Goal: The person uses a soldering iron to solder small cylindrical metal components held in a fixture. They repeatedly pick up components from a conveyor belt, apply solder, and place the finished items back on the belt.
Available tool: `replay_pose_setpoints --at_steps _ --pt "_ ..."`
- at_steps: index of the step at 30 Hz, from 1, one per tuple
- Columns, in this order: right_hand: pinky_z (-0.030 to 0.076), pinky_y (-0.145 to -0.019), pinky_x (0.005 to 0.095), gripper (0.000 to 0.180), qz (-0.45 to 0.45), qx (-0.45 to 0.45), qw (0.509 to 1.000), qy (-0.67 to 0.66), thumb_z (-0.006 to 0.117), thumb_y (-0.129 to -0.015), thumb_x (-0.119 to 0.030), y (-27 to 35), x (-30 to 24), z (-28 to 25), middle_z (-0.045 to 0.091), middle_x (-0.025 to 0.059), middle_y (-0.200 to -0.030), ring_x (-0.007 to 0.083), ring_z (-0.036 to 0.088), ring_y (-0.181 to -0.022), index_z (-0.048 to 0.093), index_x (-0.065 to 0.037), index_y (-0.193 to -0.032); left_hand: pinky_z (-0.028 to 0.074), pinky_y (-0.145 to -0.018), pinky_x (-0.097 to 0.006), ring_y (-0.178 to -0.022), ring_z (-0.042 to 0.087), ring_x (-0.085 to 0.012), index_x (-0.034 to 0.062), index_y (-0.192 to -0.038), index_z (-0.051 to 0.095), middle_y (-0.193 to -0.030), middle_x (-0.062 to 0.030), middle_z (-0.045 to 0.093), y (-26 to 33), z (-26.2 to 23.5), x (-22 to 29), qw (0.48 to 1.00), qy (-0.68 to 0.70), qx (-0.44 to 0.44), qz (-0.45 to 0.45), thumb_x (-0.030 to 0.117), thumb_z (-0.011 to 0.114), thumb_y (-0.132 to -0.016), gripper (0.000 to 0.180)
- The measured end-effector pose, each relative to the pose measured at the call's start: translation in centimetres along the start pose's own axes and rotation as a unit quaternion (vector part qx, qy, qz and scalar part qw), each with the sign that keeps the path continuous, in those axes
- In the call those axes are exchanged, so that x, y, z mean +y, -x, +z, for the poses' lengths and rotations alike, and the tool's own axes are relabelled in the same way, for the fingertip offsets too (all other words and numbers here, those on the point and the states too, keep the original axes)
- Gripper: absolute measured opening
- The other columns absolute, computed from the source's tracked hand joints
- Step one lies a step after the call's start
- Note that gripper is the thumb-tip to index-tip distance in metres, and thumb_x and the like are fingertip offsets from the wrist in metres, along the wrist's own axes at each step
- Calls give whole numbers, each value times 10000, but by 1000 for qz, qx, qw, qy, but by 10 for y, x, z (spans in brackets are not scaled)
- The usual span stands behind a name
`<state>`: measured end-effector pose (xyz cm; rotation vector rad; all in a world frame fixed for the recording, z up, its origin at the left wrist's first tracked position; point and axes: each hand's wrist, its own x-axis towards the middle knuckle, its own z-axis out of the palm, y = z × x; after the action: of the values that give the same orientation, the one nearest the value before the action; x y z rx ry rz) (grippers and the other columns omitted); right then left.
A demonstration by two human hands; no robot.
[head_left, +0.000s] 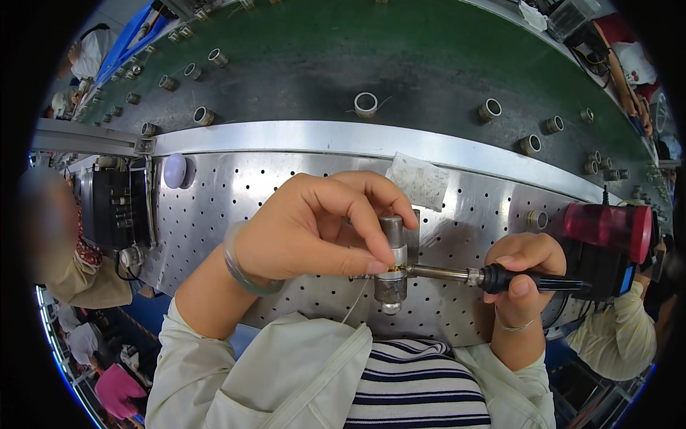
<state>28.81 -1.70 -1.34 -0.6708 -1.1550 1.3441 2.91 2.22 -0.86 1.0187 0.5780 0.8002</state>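
A metal cylindrical fixture (390, 287) with a rounded lower end stands upright before me on the perforated metal worktop (214, 207). My left hand (307, 232) reaches over it from the left, thumb and index finger pinched at its middle; what they grip is too small to make out. A thin wire (355, 304) hangs below these fingers. From the right, my right hand (527, 275) holds a soldering iron (493, 278) by its black handle. The iron's metal shaft points left, and its tip meets the middle of the fixture, close to my left fingertips.
Behind the worktop's metal rail (307, 136) runs a green belt (300, 71) bearing several metal rings (366, 105). A pale paper (421, 182), a loose ring (537, 219) and a red container (607, 230) lie beyond my hands. A lilac disc (175, 171) and black unit (114, 204) are left. Other people sit both sides.
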Motion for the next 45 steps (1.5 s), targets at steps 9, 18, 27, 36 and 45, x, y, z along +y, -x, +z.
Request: replay_pose_setpoints --at_steps 9,18,27,36,45 --pt "456 -439 233 233 -7 -13 1000 0 727 -749 -88 -2 1 -2 589 111 -619 155 567 -455 568 50 -848 413 -944 -362 -1012 571 -260 17 -749 698 -1065 -203 579 -1 -3 -3 1000 -9 -16 15 -61 737 -644 136" --pt "456 -441 239 212 -9 -36 999 7 715 -753 -66 -3 2 -5 590 119 -629 165 576 -464 569 53 -849 467 -857 -298 -999 552 -199 31 -756 700 -1082 -154 576 -2 -4 -1 999 -5 -35 10 -77 711 -683 131" --pt "455 -435 248 189 -21 -56 998 -1 703 -748 -26 -5 4 -7 589 125 -634 169 574 -467 565 56 -850 481 -707 -212 -899 598 -157 -57 -1142 580 -1038 -208 616 -5 0 4 996 58 -20 -63 -44 658 -736 414" --pt "459 -435 253 196 -41 -67 997 7 709 -726 -10 -6 4 -7 593 129 -636 176 577 -467 572 57 -850 493 -697 -199 -853 624 -152 -86 -1237 492 -989 -205 639 -5 2 3 995 60 -14 -76 -35 651 -762 504" --pt "453 -436 255 196 -39 -62 997 23 711 -720 -7 -6 2 -6 594 128 -634 178 575 -466 574 50 -848 508 -688 -191 -931 615 -173 -93 -1238 484 -988 -190 629 -9 7 19 994 22 -24 -106 -87 695 -689 589"
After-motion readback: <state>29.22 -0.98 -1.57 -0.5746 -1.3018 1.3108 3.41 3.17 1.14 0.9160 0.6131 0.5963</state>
